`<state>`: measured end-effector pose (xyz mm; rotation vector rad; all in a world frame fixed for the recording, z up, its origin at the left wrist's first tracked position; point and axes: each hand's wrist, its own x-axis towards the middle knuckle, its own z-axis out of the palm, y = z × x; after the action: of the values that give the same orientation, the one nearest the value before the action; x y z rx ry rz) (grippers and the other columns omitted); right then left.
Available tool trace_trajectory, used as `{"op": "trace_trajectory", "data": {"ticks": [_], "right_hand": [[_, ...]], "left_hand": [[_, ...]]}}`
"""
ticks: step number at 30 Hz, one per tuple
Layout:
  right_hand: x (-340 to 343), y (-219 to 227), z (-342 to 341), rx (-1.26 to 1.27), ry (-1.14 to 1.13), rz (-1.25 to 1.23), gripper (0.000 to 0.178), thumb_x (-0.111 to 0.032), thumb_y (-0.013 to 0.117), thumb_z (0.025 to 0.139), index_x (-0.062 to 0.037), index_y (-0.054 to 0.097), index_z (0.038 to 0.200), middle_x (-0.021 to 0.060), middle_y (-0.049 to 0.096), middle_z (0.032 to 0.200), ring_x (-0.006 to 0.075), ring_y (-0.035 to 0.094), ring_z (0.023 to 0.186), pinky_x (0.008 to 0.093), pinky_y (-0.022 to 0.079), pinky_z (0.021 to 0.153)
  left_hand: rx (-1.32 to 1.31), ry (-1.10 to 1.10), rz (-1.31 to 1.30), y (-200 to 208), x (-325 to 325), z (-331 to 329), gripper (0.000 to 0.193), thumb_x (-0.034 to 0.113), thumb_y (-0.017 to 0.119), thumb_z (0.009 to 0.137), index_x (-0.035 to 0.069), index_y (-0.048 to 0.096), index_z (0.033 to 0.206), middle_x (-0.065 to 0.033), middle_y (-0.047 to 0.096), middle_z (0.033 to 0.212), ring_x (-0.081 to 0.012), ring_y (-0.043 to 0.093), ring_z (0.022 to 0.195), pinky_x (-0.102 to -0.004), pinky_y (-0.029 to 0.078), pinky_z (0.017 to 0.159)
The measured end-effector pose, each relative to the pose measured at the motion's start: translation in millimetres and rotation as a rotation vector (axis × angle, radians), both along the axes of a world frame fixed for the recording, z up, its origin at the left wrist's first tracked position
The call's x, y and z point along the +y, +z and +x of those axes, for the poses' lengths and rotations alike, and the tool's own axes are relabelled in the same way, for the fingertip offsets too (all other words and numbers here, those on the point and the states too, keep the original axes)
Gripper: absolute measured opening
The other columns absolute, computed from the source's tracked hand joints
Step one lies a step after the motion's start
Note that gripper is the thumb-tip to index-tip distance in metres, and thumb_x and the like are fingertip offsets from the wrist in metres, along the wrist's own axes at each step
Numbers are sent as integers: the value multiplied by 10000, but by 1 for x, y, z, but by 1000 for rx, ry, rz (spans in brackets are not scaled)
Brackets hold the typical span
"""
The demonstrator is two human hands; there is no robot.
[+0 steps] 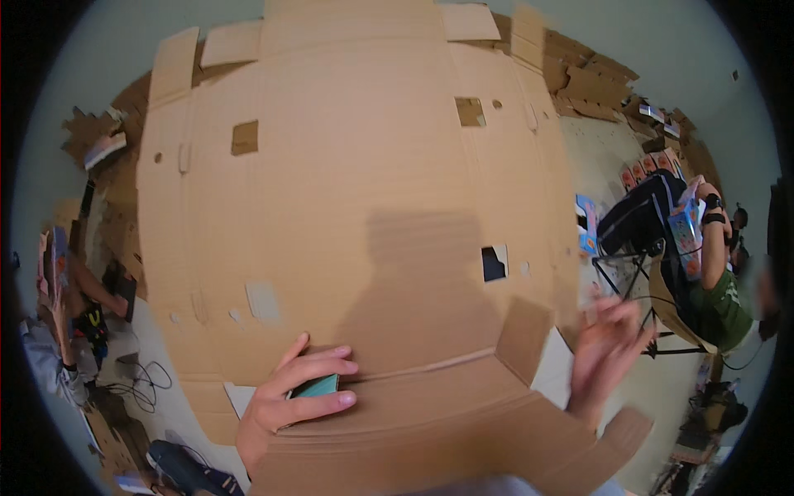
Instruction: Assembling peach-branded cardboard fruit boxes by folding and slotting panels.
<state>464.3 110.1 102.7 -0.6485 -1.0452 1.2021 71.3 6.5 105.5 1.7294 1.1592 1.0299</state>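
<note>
A large flattened cardboard box (pixel 331 182) with several small square cut-outs fills the middle of the view. Its near part is folded over towards me as a long cardboard flap (pixel 422 413). My left hand (pixel 289 393) lies spread over the left end of this fold, fingers pointing right. A teal patch (pixel 316 387) shows between its thumb and forefinger; whether it is an object or a gap in the board, I cannot tell. Beside a small upright side flap (pixel 525 339), my right hand (pixel 610 351) is raised with fingers apart, slightly blurred, apparently holding nothing.
At the right a person in a green top (pixel 724 310) holds a colourful box (pixel 685 236) near a black bag (pixel 637 215). Another person (pixel 58 347) is at the left. Loose cables (pixel 149 387) lie on the floor. More cardboard (pixel 591 83) lies along the far wall.
</note>
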Motion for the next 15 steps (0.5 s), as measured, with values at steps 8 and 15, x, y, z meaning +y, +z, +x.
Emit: {"op": "trace_trajectory", "data": {"ticks": [8,15], "right_hand": [[11,-23,93,-1248,-403,-103,328,-108,621,1028,-27,595,1345,113,697,1216,206,654,1143,319,493,1003],[15,-15,72,-817,-239,-196,686,-184,749,921,-28,471,1529,96,689,1307,224,628,1220,410,482,1031]], "left_hand": [[-38,-41,-65,-3,6,-13,208,232,753,927,212,784,1133,-119,723,1265,-352,656,1278,-585,370,1175],[-23,-45,-12,-2,-1,1,198,177,747,922,222,805,1105,-86,736,1257,-309,677,1248,-531,400,1150]]}}
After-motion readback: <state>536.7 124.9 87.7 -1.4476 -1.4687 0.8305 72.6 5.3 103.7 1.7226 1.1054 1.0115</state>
